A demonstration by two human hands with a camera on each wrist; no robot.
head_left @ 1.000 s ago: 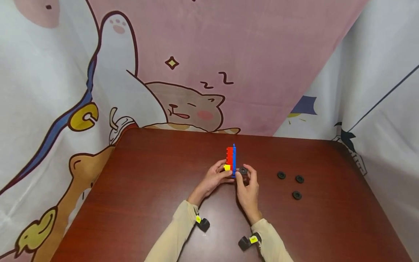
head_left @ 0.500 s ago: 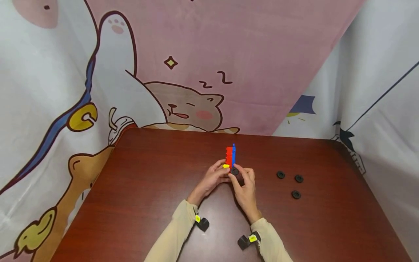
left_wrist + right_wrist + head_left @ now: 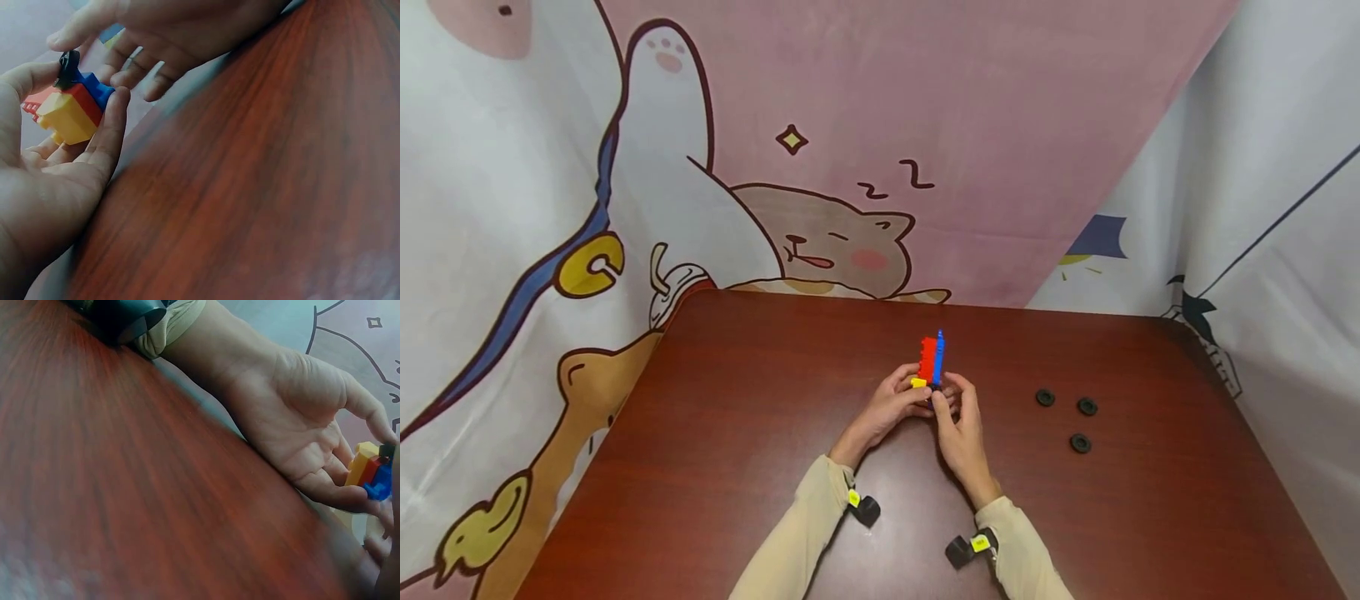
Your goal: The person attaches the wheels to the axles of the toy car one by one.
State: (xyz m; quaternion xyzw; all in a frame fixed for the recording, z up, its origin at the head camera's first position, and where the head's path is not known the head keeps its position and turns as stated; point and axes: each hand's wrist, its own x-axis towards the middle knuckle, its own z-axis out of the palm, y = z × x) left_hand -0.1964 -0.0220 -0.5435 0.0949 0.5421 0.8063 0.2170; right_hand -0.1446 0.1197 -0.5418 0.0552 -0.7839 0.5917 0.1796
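My left hand (image 3: 887,410) grips a small toy-block assembly above the table, its thumb on one side and fingers on the other. The assembly stands on end, with a red brick (image 3: 927,360) against a blue piece (image 3: 939,362) and a yellow brick (image 3: 69,119) at the lower end. A black toy wheel (image 3: 66,70) sits against the blue piece's side, close to the left thumb. My right hand (image 3: 962,432) pinches at this wheel, with the thumb at it and the index finger beyond; its other fingers are loosely curled. The right fingertips are partly hidden in the right wrist view.
Three loose black wheels lie on the brown table (image 3: 760,467) to the right: one nearest the hands (image 3: 1045,397), one farther right (image 3: 1087,407) and one nearer the front (image 3: 1080,443). A printed cloth (image 3: 1000,125) hangs behind the table.
The right hand has moved left with the black wheel, from beside the assembly to against its blue piece. The left hand has kept its grip, and the assembly has tilted slightly.
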